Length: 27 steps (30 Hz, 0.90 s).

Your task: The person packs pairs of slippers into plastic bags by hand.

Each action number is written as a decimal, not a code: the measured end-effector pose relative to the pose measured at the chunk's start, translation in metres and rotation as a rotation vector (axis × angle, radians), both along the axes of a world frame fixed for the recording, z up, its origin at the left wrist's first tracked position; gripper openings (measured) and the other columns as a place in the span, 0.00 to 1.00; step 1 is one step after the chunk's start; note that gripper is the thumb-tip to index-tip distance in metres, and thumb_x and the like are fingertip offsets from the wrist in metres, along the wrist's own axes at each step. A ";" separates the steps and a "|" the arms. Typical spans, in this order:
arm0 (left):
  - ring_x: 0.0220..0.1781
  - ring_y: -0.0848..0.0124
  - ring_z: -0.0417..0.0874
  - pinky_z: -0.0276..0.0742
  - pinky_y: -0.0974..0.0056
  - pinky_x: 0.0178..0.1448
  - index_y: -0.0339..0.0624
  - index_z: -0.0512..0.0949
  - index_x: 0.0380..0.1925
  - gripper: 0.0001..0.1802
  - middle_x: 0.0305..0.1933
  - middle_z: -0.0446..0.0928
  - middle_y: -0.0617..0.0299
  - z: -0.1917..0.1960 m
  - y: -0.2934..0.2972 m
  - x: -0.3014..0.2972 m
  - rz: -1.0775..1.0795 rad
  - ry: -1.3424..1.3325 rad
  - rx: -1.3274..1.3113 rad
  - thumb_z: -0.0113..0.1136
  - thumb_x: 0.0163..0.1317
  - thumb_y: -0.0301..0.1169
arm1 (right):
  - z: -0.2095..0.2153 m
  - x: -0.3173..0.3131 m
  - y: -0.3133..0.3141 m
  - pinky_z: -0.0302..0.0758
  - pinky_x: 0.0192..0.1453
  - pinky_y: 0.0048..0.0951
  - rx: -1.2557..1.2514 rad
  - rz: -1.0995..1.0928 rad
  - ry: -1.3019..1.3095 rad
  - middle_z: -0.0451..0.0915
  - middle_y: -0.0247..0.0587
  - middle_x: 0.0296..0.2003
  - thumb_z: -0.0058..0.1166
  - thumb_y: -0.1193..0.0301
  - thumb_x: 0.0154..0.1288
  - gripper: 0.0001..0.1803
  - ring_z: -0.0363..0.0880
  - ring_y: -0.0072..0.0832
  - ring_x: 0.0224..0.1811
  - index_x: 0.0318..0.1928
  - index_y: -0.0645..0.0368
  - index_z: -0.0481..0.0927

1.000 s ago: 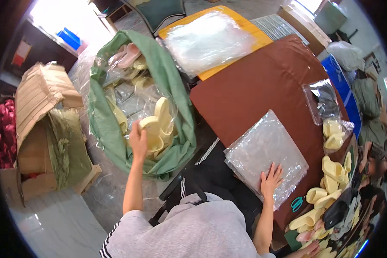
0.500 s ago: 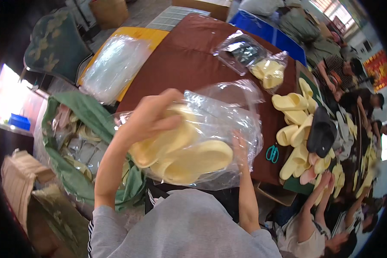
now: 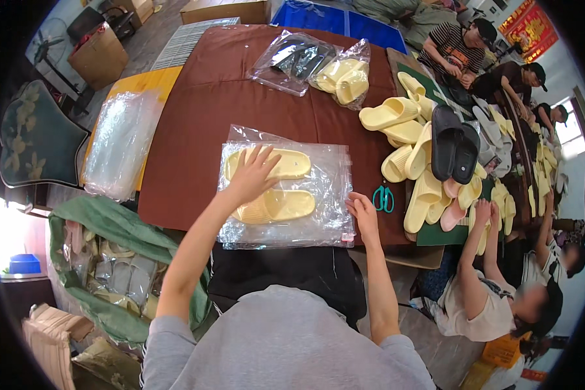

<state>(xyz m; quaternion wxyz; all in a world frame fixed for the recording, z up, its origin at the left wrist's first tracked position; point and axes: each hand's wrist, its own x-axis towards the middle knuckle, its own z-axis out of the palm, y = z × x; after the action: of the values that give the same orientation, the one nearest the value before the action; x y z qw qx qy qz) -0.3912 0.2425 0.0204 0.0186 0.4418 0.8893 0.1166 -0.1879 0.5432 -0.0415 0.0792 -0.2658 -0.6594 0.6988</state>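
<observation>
A pair of yellow slippers (image 3: pixel 286 205) lies side by side inside a clear plastic bag (image 3: pixel 328 175) on the brown-covered table in front of me. My left hand (image 3: pixel 252 175) is open, fingers spread, resting on the bag over the upper slipper and the near part of the lower one. At the bag's right edge, my right hand (image 3: pixel 364 213) has its fingers bent against the plastic, seeming to pinch it. A small red piece shows at the bag's lower right corner. Teal scissors (image 3: pixel 383 199) lie just right of that hand.
Bagged black slippers (image 3: pixel 302 60) and bagged yellow slippers (image 3: pixel 344 81) lie at the table's far side. Loose slippers (image 3: pixel 426 175) pile up at the right. Flat clear bags (image 3: pixel 120 143) are stacked at left, above a green sack (image 3: pixel 104 221) of bagged slippers. Several people sit at right.
The slippers, tilted and blurred under my left hand before, now lie flat in the bag. My left hand has opened and flattened onto them. The bag has settled on the table.
</observation>
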 end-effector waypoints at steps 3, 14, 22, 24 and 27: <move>0.79 0.46 0.47 0.46 0.31 0.74 0.52 0.59 0.72 0.38 0.76 0.54 0.51 -0.018 -0.017 0.043 0.154 0.058 0.138 0.58 0.65 0.48 | -0.010 -0.013 -0.003 0.78 0.60 0.33 -0.078 -0.007 0.053 0.75 0.54 0.57 0.39 0.72 0.77 0.19 0.78 0.38 0.57 0.61 0.71 0.69; 0.80 0.41 0.39 0.34 0.31 0.76 0.56 0.52 0.76 0.43 0.81 0.42 0.52 -0.068 -0.029 0.079 0.325 -0.156 0.263 0.57 0.64 0.52 | -0.058 -0.070 0.018 0.75 0.29 0.14 -0.954 0.418 -0.029 0.83 0.47 0.44 0.43 0.79 0.70 0.18 0.76 0.21 0.27 0.58 0.66 0.74; 0.79 0.40 0.40 0.35 0.30 0.75 0.58 0.50 0.76 0.47 0.80 0.42 0.53 -0.068 -0.038 0.089 0.396 -0.162 0.249 0.60 0.59 0.48 | -0.013 -0.081 -0.035 0.80 0.56 0.32 -0.616 0.386 -0.018 0.80 0.47 0.52 0.45 0.83 0.68 0.18 0.83 0.36 0.51 0.57 0.66 0.75; 0.79 0.40 0.40 0.35 0.29 0.75 0.59 0.50 0.76 0.47 0.80 0.42 0.53 -0.068 -0.035 0.090 0.393 -0.154 0.256 0.60 0.59 0.48 | -0.023 -0.086 -0.037 0.79 0.53 0.31 -0.121 0.403 -0.055 0.81 0.46 0.51 0.52 0.77 0.68 0.19 0.82 0.34 0.50 0.58 0.63 0.75; 0.79 0.40 0.40 0.37 0.29 0.75 0.62 0.50 0.76 0.46 0.81 0.41 0.54 -0.071 -0.040 0.093 0.393 -0.138 0.264 0.59 0.60 0.51 | -0.029 -0.096 -0.050 0.76 0.54 0.33 0.506 0.423 0.060 0.82 0.42 0.50 0.62 0.72 0.61 0.29 0.81 0.32 0.48 0.63 0.64 0.72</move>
<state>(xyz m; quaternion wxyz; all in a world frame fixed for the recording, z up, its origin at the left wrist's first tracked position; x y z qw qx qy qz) -0.2978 0.2025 -0.0510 -0.0015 0.2498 0.9318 0.2632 -0.2837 0.4936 -0.0703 0.0152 -0.0741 -0.8500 0.5213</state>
